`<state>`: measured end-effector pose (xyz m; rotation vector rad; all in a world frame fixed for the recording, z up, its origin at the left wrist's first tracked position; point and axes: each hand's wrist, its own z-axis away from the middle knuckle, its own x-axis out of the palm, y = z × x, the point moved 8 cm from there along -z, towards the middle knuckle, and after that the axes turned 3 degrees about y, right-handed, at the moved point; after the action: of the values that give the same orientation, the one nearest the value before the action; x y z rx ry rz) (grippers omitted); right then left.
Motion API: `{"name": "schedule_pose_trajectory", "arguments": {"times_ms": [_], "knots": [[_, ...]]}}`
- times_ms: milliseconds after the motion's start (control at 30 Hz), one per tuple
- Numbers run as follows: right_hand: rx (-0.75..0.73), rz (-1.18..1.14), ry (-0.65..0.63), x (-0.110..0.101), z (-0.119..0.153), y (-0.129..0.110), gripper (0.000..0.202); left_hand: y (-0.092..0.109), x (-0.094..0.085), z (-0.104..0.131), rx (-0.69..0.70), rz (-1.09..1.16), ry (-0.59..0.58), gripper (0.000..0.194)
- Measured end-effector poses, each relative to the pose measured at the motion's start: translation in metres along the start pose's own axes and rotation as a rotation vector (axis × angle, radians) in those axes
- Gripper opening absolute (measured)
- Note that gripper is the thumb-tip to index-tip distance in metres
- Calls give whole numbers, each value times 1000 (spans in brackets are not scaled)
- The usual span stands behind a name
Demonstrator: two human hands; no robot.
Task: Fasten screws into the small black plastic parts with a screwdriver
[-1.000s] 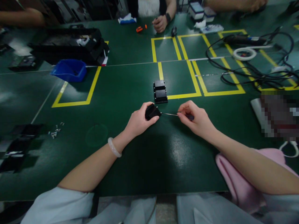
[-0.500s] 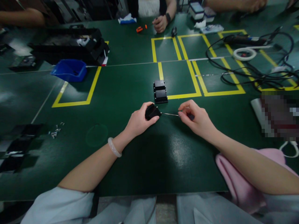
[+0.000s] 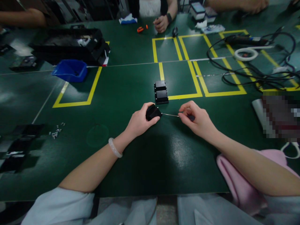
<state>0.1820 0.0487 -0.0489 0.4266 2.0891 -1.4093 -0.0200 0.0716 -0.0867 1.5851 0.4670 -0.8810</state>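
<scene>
Black flanged housing (image 3: 153, 112) is in the person's left hand (image 3: 142, 122), just above or on the green tabletop (image 3: 145, 172); whether its underside touches the table cannot be told. The left fingers are closed around it, thumb along the near side and the other fingers curled over the far side. The right hand (image 3: 198, 118) pinches a slim screwdriver (image 3: 170, 115) between thumb and fingers, with the dark handle partly hidden in the palm. Its bare metal shaft points left, lying nearly level, and its tip meets the housing's right edge at a small bright spot; the contact is too small to show whether the tip sits in a screw.

Just beyond the housing, two similar black blocks (image 3: 161, 93) lie end to end, with small bright screw heads along their sides, beside a corner of the yellow tape (image 3: 182, 97). Well to the left, loose screws (image 3: 55, 133) are scattered in a small heap, near a row of dark parts (image 3: 20, 145) that looks blurred. Farther back stands a blue bin (image 3: 70, 71), in front of a stack of black trays (image 3: 67, 47). A pink cloth (image 3: 236, 175) lies under the right forearm.
</scene>
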Motion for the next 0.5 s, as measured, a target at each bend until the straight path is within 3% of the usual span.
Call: {"name": "schedule_pose_trajectory", "arguments": {"times_ms": [500], "knots": [[-1, 25, 11, 0, 1, -1, 11, -2, 0, 0, 3, 31, -3, 58]]}}
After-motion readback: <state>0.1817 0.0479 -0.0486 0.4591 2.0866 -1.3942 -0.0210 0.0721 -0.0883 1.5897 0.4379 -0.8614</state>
